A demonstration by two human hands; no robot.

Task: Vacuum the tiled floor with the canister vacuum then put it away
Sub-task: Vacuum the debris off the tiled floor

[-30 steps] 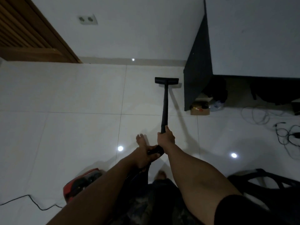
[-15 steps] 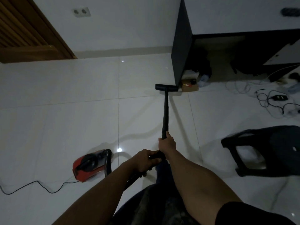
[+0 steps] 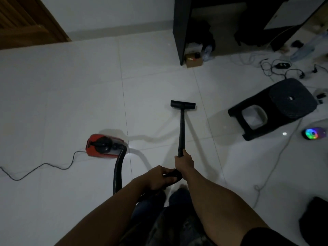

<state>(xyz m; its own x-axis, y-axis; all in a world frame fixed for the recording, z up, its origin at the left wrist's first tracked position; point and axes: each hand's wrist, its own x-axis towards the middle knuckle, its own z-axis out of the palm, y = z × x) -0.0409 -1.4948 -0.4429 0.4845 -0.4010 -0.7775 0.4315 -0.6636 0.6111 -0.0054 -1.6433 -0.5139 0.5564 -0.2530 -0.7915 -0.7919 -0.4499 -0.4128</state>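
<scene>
**A:** quick count, how many hands on the vac?

**B:** both. right hand point(image 3: 183, 161) is wrapped round the wand point(image 3: 182, 132) at its near end, and the left hand point(image 3: 158, 176) grips the handle point(image 3: 173, 174) just behind it. one nozzle point(image 3: 183, 104) sits flat on the tiles point(image 3: 71, 103) straight ahead.

**A:** and the canister?

**B:** one red canister point(image 3: 103, 145) on the floor to the left. one hose point(image 3: 118, 171) curves from it back toward the hands, one cord point(image 3: 44, 165) trails off left. there's also one black stool point(image 3: 276, 107) on the right, and one small box point(image 3: 193, 61) beside the desk point(image 3: 177, 32).
</scene>
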